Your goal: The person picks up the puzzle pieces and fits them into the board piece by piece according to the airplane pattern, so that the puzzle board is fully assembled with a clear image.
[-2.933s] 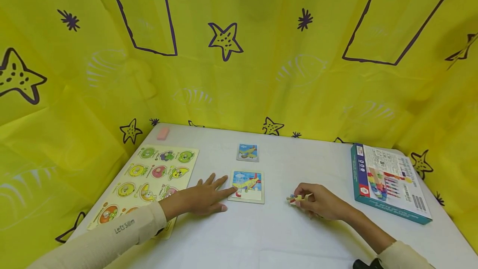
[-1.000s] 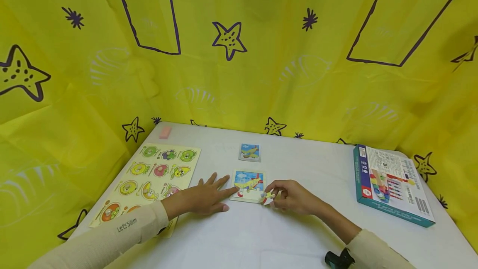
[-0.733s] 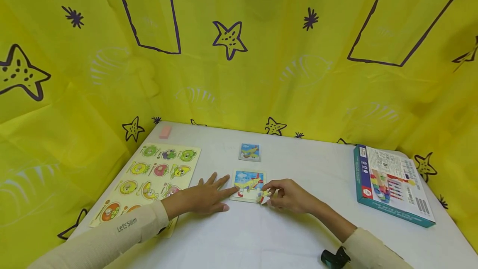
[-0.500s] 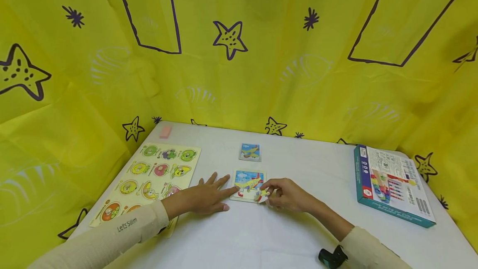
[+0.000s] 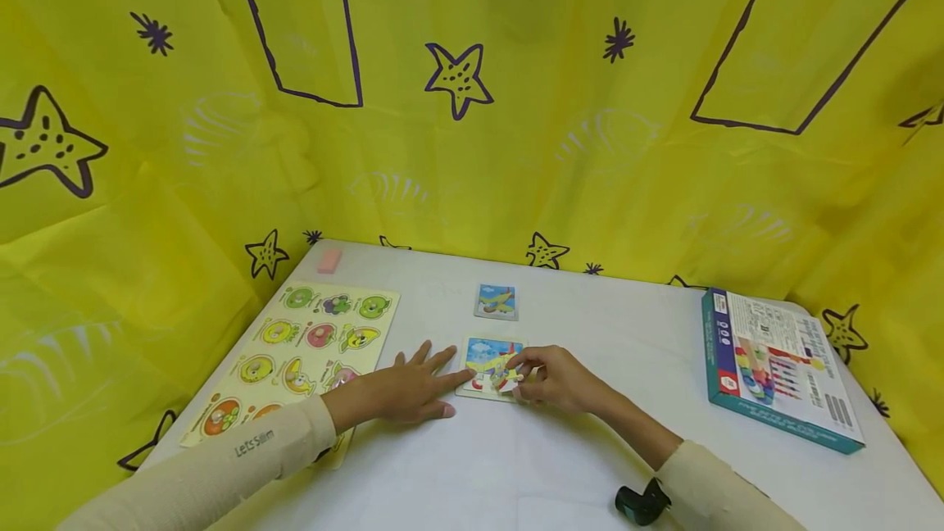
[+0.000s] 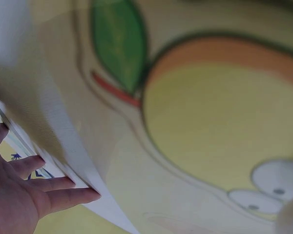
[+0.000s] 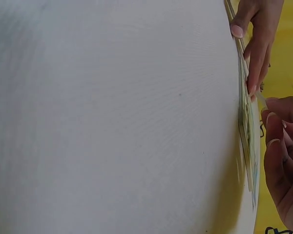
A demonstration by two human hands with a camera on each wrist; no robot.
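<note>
A small square jigsaw board (image 5: pixel 479 396) with an airplane picture lies mid-table. My right hand (image 5: pixel 556 382) pinches a jigsaw piece (image 5: pixel 507 382) between thumb and fingers over the board's lower right part. Whether the piece touches the board is hard to tell. On the board's left edge rests the index finger of my left hand (image 5: pixel 416 390), its fingers spread. In the right wrist view, the piece (image 7: pixel 261 99) shows as a thin pale edge at the right fingertips, close to the left hand (image 7: pixel 261 39). Behind the board lies a small airplane picture card (image 5: pixel 496 301).
A fruit-picture board (image 5: pixel 283 355) lies left, partly under the left forearm. A pink block (image 5: pixel 329 260) sits at the far left corner. To the right is a teal-edged box (image 5: pixel 785 371). Yellow patterned cloth (image 5: pixel 553 146) hangs behind the white table.
My right hand has carried the jigsaw piece leftward from the open table to above the jigsaw board, turning it slightly. The left hand stays on the board's edge.
</note>
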